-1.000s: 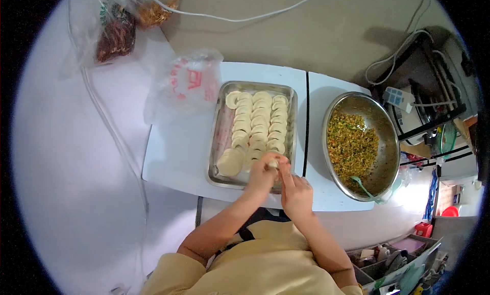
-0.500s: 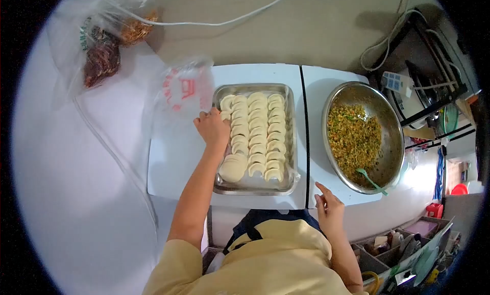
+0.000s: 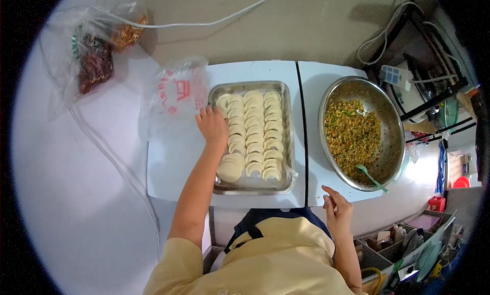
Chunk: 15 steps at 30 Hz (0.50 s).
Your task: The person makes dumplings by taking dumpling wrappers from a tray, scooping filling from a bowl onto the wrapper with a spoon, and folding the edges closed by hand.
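Observation:
My left hand (image 3: pixel 213 126) is at the upper left edge of the metal tray (image 3: pixel 250 191), its fingers curled round a pale dumpling (image 3: pixel 222 112) beside the leftmost column. Folded dumplings (image 3: pixel 253 122) lie overlapping in columns on the tray. A stack of round wrappers (image 3: pixel 229 170) rests in the tray's lower left corner. My right hand (image 3: pixel 338 212) hovers off the table's front edge, below the bowl, with its index finger extended, fingers apart and nothing in it. The large steel bowl (image 3: pixel 392 142) holds chopped filling (image 3: pixel 352 137) and a green spoon (image 3: pixel 372 178).
A clear plastic bag with red print (image 3: pixel 178 88) lies left of the tray. Farther left are bags of dark dried food (image 3: pixel 96 65). A white cable (image 3: pixel 204 24) crosses the top. At the right stand a black rack (image 3: pixel 431 103), a power strip (image 3: pixel 396 76) and storage bins (image 3: pixel 393 246).
My hands have come apart from the tray's lower right: the left went to the tray's upper left with a dumpling, the right to below the bowl. The view has also shifted.

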Available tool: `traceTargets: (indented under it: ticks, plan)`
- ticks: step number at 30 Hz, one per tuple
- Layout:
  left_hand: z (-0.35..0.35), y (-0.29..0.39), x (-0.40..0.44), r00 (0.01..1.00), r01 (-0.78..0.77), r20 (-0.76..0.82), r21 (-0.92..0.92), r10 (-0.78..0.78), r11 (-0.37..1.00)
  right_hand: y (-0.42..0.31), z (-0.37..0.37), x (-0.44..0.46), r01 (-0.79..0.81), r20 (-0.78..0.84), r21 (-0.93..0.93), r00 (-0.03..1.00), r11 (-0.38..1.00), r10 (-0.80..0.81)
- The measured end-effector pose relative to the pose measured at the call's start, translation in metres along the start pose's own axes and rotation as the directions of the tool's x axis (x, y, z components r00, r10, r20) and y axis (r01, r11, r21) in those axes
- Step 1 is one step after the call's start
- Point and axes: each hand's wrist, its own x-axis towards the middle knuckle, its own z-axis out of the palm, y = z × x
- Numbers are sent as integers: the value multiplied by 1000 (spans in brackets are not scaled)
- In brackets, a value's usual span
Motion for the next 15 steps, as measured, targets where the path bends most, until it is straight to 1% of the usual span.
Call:
traceTargets:
  ticks: [1, 3, 4, 5, 6, 7, 8, 9, 10, 12, 13, 15]
  plan:
    - [0, -2, -1, 1000, 2, 5, 4, -2, 1000, 0, 0, 1, 12, 5, -7, 1000, 1000, -12]
    - [-2, -7, -1, 992, -18, -127, -156, -2, 988, 1, -1, 0, 22, 19, -11, 1000, 1000, -22]
    - [-5, -11, -5, 992, -15, -124, -151, -4, 988, 2, -3, 0, -6, 13, 9, 1000, 1000, 5]
    - [-11, -16, -12, 999, 32, 15, -355, -28, 934, 2, -5, 0, -34, 6, 29, 999, 999, 34]
    - [-19, -20, -20, 988, 103, 155, -536, -22, 838, 4, -6, 0, -35, 9, 33, 999, 999, 35]
    - [-28, -24, -30, 987, 104, 157, -532, -23, 840, 6, -8, 0, -32, -15, 58, 999, 998, 33]
    - [-39, -27, -43, 946, 152, 321, -574, 50, 804, 7, -10, -1, -28, -39, 83, 999, 996, 32]
    - [-46, -30, -55, 873, 210, 470, -605, 131, 768, 9, -13, -1, -33, -43, 92, 998, 995, 37]
    - [-49, -33, -67, 872, 212, 473, -601, 129, 771, 11, -15, 0, -35, -39, 94, 998, 995, 39]
    - [-54, -37, -85, 828, 155, 513, -598, 226, 786, 11, -20, 0, -46, -66, 142, 996, 989, 56]
    - [-53, -39, -90, 827, 159, 517, -595, 223, 788, 10, -22, 0, -103, -64, 157, 991, 982, 114]
    - [-48, -42, -99, 828, 11, 470, -559, 306, 829, 9, -27, 2, -104, -60, 169, 991, 980, 116]
